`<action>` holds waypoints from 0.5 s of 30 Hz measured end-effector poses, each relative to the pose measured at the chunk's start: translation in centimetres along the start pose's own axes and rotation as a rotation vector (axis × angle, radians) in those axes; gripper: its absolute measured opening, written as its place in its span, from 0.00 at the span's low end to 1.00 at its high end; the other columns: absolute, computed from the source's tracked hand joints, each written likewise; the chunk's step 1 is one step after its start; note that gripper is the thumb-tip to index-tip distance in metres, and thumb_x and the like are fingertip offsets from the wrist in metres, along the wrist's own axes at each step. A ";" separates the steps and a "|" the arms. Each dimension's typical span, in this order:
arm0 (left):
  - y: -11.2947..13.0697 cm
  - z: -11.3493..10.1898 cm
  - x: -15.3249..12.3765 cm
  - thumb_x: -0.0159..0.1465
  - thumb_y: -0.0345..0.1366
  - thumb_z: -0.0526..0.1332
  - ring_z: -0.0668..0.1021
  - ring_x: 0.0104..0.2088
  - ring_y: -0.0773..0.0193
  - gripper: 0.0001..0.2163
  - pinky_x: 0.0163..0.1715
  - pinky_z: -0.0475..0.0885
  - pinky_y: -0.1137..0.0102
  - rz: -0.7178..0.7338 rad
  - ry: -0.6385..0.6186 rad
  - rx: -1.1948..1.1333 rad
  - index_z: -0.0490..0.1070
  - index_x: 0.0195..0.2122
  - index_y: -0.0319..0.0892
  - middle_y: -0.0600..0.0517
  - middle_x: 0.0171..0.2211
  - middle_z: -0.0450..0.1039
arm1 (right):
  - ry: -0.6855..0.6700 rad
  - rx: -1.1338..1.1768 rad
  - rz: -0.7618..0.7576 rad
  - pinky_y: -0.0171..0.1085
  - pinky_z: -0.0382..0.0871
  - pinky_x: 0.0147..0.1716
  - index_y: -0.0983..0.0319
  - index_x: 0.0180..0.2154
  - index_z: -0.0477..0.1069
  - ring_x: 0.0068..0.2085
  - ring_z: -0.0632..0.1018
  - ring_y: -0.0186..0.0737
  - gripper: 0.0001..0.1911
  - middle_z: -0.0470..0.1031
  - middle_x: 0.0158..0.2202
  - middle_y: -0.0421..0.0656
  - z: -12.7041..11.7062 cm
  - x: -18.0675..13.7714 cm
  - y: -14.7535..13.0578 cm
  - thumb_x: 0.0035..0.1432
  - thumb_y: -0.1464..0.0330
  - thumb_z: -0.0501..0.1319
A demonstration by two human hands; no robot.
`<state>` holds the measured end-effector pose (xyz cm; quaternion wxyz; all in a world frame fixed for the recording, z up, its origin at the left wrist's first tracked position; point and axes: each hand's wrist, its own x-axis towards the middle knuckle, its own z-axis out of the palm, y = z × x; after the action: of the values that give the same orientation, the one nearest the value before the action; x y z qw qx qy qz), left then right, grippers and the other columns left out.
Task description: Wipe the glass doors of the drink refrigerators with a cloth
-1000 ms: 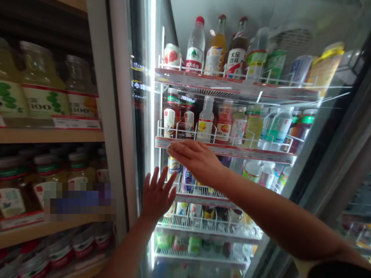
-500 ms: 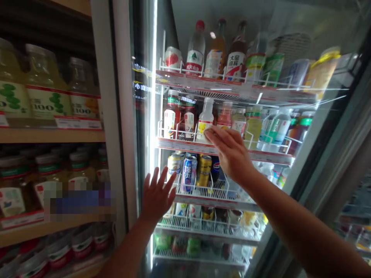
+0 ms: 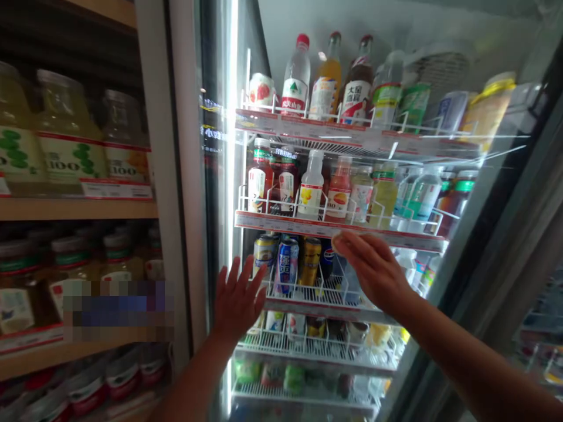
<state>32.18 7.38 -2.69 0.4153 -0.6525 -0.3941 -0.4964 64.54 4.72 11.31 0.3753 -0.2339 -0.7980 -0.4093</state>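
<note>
While left hand (image 3: 238, 300) is spread empty at glass (image 3: 393, 150), can't tell if right hand (image 3: 380, 268) grips anything. Likely wiping; next stroke needs even pressure.

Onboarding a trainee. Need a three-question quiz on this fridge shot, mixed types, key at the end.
1. Which has its fingers spread apart: the left hand or the right hand?

2. True or false: the clear bottle with the red cap stands on the top fridge shelf.

3. Pick one. In the picture, the can just to the right of the blue can is mainly:
A) green
B) pink
C) gold

Key: 1. the left hand; 2. true; 3. C.
</note>
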 end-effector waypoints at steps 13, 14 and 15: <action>-0.2 0.1 -0.2 0.68 0.36 0.60 0.51 0.73 0.50 0.34 0.72 0.45 0.51 0.001 -0.005 -0.002 0.47 0.72 0.53 0.52 0.73 0.45 | -0.045 -0.077 -0.088 0.43 0.75 0.55 0.53 0.70 0.53 0.58 0.77 0.43 0.38 0.76 0.59 0.42 -0.7 -4.8 0.9 0.64 0.79 0.59; -0.2 0.1 -0.2 0.68 0.36 0.61 0.51 0.73 0.50 0.34 0.72 0.45 0.51 0.000 -0.009 -0.003 0.47 0.72 0.53 0.52 0.73 0.45 | -0.077 -0.085 -0.105 0.43 0.75 0.55 0.53 0.70 0.54 0.58 0.77 0.43 0.37 0.76 0.59 0.42 -1.0 -5.0 1.2 0.65 0.79 0.59; -0.1 0.1 -0.2 0.68 0.36 0.61 0.51 0.73 0.50 0.34 0.72 0.45 0.51 0.000 -0.008 -0.004 0.47 0.73 0.53 0.52 0.73 0.46 | -0.057 -0.106 -0.085 0.44 0.75 0.56 0.52 0.70 0.55 0.58 0.77 0.44 0.37 0.76 0.59 0.42 -1.3 -5.2 1.7 0.64 0.79 0.59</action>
<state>32.05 7.52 -2.91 0.4122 -0.6554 -0.3948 -0.4947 69.38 4.28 8.50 0.3217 -0.2309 -0.7947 -0.4600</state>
